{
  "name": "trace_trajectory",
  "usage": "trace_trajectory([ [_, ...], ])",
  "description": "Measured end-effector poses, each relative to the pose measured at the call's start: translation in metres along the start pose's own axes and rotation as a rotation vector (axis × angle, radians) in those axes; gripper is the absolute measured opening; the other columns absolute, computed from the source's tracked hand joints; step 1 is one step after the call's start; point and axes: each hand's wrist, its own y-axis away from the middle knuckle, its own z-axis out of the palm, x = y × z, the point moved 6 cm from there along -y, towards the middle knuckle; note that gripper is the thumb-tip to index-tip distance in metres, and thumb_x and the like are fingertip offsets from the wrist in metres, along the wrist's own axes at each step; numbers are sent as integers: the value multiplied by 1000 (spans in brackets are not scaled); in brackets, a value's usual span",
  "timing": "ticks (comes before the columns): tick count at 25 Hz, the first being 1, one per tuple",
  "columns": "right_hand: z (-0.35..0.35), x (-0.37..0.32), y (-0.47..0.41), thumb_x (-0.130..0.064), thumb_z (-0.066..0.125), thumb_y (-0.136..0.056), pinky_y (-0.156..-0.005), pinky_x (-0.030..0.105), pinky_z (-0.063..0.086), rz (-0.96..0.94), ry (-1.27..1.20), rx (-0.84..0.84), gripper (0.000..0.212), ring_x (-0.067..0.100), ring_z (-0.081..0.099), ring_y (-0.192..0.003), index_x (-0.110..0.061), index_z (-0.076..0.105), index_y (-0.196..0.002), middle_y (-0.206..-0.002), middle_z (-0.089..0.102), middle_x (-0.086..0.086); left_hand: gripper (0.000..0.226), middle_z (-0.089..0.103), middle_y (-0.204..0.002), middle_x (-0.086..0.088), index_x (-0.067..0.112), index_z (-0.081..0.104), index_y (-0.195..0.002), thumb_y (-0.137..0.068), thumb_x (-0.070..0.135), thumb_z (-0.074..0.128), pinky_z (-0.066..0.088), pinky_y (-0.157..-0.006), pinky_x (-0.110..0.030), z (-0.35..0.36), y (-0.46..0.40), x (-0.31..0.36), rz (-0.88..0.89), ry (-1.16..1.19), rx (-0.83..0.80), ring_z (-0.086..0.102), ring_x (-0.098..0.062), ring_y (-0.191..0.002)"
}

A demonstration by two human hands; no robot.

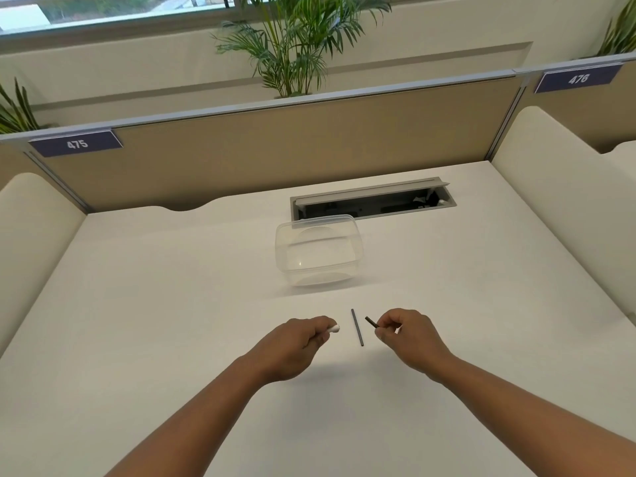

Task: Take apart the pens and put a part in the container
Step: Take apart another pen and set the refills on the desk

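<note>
Left hand (pixel 303 339) fingers pinched on white pen piece (pixel 335 328), right hand (pixel 406 333) fingers pinched on short dark piece (pixel 371 321). Held apart, looks like just separated. Thin dark refill (pixel 357 327) lies on tabletop (pixel 172 304) between hands, parked within reach. Clear container (pixel 318 253) just beyond, empty, probably next stop.

An office: numbered desk partition (pixel 261 149); white desk (pixel 172 304) with cable hatch (pixel 371 201); potted palm (pixel 292 46).
</note>
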Motion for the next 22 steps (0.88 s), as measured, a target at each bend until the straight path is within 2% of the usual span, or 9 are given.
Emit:
trace_trajectory([
  [4, 13, 17, -18, -26, 68, -84, -61, 28, 51, 104, 75, 24, 9, 11, 62, -68, -26, 67, -75, -73, 66, -8, 22, 59, -85, -2, 46, 52, -115, -107, 35, 35, 50, -74, -36, 4, -6, -7, 2, 180, 99, 53, -27, -80],
  [7, 20, 25, -35, -25, 67, -84, -68, 31, 54, 149, 150, 40, 6, 14, 64, -74, -23, 67, -78, -76, 65, -10, 25, 57, -80, 8, 50, 51, -117, -107, 33, 36, 43, -66, -19, 7, -10, -13, -15, 242, 176, 50, -14, -72],
  [9, 24, 30, -43, -25, 66, -84, -69, 31, 53, 175, 178, 45, 5, 15, 63, -76, -21, 67, -81, -78, 65, -9, 26, 58, -80, 9, 49, 52, -117, -107, 30, 37, 40, -64, -14, 9, -12, -16, -26, 283, 212, 49, -9, -70],
  [12, 30, 38, -52, -24, 64, -83, -64, 29, 48, 194, 215, 46, 5, 16, 62, -77, -19, 65, -83, -81, 65, -7, 26, 59, -81, 3, 46, 54, -113, -107, 27, 37, 41, -65, -17, 10, -15, -23, -64, 354, 234, 50, -17, -73],
  [15, 35, 42, -57, -25, 64, -83, -63, 29, 45, 200, 224, 37, 5, 17, 61, -78, -20, 63, -85, -82, 64, -8, 25, 56, -75, 10, 43, 56, -112, -108, 26, 37, 39, -62, -15, 10, -17, -27, -76, 373, 232, 45, -6, -67],
  [22, 36, 48, -56, -33, 69, -80, -59, 28, 43, 224, 184, 56, 12, 14, 61, -72, -23, 62, -82, -75, 63, -10, 25, 56, -75, 11, 40, 57, -113, -108, 24, 38, 39, -61, -13, 14, -23, -29, -83, 417, 228, 44, -5, -64],
])
